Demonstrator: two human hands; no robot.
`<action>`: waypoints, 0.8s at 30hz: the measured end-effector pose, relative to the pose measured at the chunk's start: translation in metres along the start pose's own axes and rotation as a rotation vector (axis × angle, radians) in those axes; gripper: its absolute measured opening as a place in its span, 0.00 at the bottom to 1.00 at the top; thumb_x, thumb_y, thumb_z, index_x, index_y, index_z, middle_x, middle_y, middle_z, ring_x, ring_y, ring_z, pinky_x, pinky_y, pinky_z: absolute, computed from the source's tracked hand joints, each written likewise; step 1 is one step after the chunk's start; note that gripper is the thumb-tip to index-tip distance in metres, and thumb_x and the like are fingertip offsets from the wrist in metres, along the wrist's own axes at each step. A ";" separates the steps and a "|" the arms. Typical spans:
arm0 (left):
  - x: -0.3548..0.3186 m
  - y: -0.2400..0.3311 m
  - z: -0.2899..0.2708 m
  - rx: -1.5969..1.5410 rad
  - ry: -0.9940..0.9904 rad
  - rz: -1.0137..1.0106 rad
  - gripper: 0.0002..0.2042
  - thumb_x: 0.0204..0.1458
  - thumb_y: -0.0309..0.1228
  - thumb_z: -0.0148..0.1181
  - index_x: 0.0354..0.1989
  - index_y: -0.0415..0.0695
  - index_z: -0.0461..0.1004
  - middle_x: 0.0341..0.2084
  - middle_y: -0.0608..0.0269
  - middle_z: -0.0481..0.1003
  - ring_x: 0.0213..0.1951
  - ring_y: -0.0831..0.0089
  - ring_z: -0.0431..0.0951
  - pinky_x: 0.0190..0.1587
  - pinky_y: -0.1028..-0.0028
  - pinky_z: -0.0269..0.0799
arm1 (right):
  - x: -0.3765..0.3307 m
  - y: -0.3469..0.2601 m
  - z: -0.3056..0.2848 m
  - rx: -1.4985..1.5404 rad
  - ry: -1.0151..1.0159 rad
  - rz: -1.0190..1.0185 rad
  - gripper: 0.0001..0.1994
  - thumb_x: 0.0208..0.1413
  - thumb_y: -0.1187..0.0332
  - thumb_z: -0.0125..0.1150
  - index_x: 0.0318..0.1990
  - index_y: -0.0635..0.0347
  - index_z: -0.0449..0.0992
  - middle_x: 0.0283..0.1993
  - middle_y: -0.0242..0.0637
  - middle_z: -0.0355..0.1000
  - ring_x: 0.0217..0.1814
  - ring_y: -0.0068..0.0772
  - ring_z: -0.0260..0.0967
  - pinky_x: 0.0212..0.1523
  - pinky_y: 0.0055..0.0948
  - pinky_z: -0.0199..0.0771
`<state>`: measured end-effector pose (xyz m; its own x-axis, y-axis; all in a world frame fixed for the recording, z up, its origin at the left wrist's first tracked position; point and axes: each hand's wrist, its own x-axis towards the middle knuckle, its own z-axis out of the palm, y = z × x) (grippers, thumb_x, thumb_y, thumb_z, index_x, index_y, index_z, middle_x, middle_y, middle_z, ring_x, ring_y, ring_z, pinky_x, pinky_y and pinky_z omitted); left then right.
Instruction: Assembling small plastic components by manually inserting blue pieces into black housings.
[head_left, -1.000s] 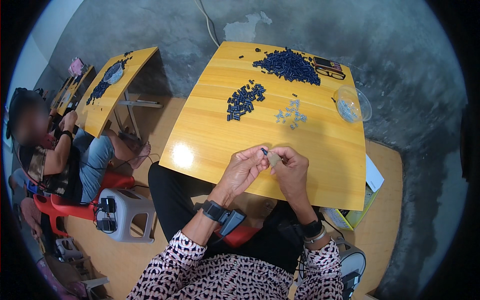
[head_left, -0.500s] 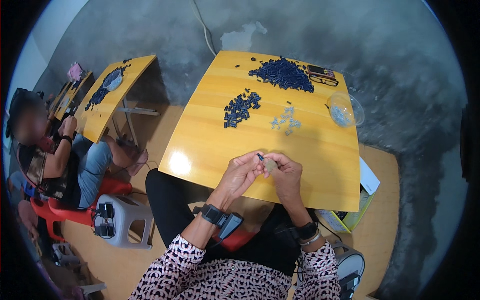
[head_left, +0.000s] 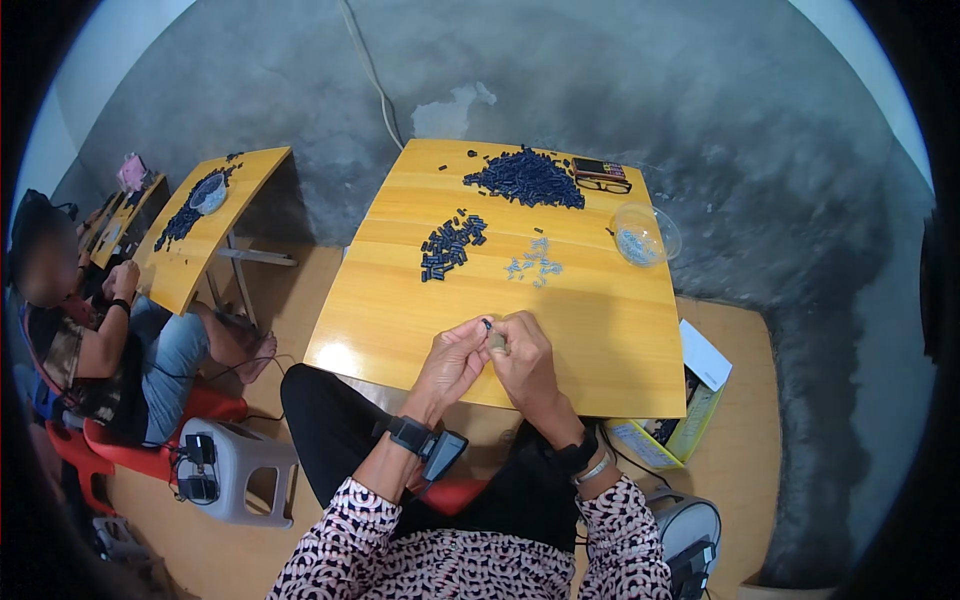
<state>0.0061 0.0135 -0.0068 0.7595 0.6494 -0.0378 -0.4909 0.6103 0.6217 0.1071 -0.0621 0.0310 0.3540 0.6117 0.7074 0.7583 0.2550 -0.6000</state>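
One wooden tabletop (head_left: 400, 320), yellow, front position. Hands, two, held together over its near edge: left hand (head_left: 452, 362) and right hand (head_left: 523, 352), fingertips meeting and pinching one small dark part (head_left: 488, 326), a short blue-black piece that stands just above the fingers; a pale bit shows between the thumbs, too small to identify. Loose stock on the tabletop: one large heap of dark pieces (head_left: 525, 180) at the far edge; one smaller group of dark pieces (head_left: 450, 246) mid-left; one scatter of small pale pieces (head_left: 534, 262) just right of it. One clear plastic bowl (head_left: 645, 234), far right, holding pale bits. One pair of glasses (head_left: 606, 184) beside the large heap. One open cardboard box (head_left: 670, 435) on the floor at right. One second tabletop (head_left: 205, 240), left, with another seated person (head_left: 90, 340).
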 end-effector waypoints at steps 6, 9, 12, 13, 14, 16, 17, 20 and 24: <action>0.000 0.001 -0.006 -0.037 -0.030 0.000 0.08 0.57 0.26 0.53 0.42 0.36 0.72 0.36 0.60 0.75 0.36 0.77 0.73 0.41 0.80 0.71 | 0.009 -0.003 -0.015 0.110 -0.145 0.105 0.04 0.47 0.76 0.58 0.31 0.65 0.71 0.28 0.46 0.68 0.31 0.49 0.67 0.32 0.39 0.68; 0.001 0.002 0.001 -0.062 -0.036 -0.035 0.07 0.57 0.27 0.52 0.40 0.38 0.72 0.35 0.59 0.74 0.34 0.77 0.73 0.40 0.79 0.70 | 0.029 0.021 -0.035 0.099 -0.192 0.148 0.03 0.48 0.75 0.57 0.30 0.66 0.72 0.28 0.48 0.69 0.32 0.49 0.68 0.33 0.39 0.69; -0.003 0.007 0.009 -0.074 -0.007 -0.054 0.05 0.58 0.27 0.52 0.39 0.40 0.71 0.34 0.59 0.74 0.34 0.77 0.72 0.40 0.79 0.70 | 0.063 0.067 -0.050 -0.112 -0.230 0.073 0.04 0.48 0.75 0.56 0.31 0.66 0.73 0.29 0.49 0.70 0.33 0.50 0.70 0.34 0.39 0.69; -0.003 0.007 0.009 -0.079 -0.001 -0.061 0.05 0.58 0.27 0.52 0.38 0.40 0.71 0.34 0.58 0.74 0.33 0.77 0.71 0.40 0.79 0.70 | 0.075 0.088 -0.052 -0.126 -0.221 0.057 0.04 0.48 0.75 0.55 0.30 0.67 0.73 0.29 0.51 0.71 0.33 0.51 0.70 0.34 0.39 0.70; -0.002 0.006 0.008 -0.081 -0.003 -0.061 0.05 0.58 0.27 0.52 0.38 0.40 0.71 0.34 0.58 0.74 0.33 0.77 0.71 0.40 0.79 0.70 | 0.085 0.109 -0.052 -0.140 -0.213 0.045 0.04 0.48 0.76 0.55 0.29 0.69 0.73 0.29 0.52 0.71 0.33 0.52 0.70 0.34 0.38 0.70; -0.001 0.004 0.006 -0.106 -0.032 -0.072 0.05 0.58 0.27 0.52 0.38 0.40 0.71 0.34 0.59 0.73 0.33 0.77 0.70 0.39 0.79 0.70 | 0.105 0.133 -0.049 -0.168 -0.230 0.090 0.05 0.47 0.76 0.53 0.28 0.70 0.73 0.28 0.53 0.71 0.32 0.53 0.70 0.35 0.39 0.71; 0.001 0.002 0.007 -0.110 -0.037 -0.074 0.05 0.58 0.27 0.52 0.38 0.40 0.71 0.34 0.59 0.73 0.33 0.77 0.70 0.39 0.79 0.70 | 0.113 0.144 -0.049 -0.196 -0.243 0.139 0.05 0.47 0.76 0.52 0.27 0.71 0.73 0.27 0.55 0.72 0.31 0.53 0.71 0.35 0.39 0.71; -0.003 0.004 0.003 -0.082 -0.030 -0.074 0.05 0.58 0.27 0.52 0.38 0.40 0.71 0.33 0.61 0.73 0.31 0.78 0.70 0.39 0.79 0.70 | 0.129 0.157 -0.030 -0.239 -0.265 0.212 0.06 0.47 0.76 0.52 0.26 0.72 0.73 0.26 0.57 0.71 0.32 0.54 0.71 0.36 0.40 0.71; -0.005 0.005 0.002 -0.085 -0.016 -0.095 0.06 0.57 0.28 0.53 0.39 0.40 0.71 0.31 0.63 0.73 0.30 0.79 0.69 0.38 0.79 0.69 | 0.144 0.156 -0.013 -0.181 -0.331 0.248 0.07 0.47 0.75 0.53 0.26 0.72 0.74 0.26 0.57 0.71 0.32 0.54 0.72 0.35 0.40 0.71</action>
<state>0.0009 0.0124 -0.0021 0.8108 0.5797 -0.0807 -0.4499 0.7054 0.5477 0.2831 0.0557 0.0440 0.3650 0.8520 0.3752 0.7666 -0.0464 -0.6404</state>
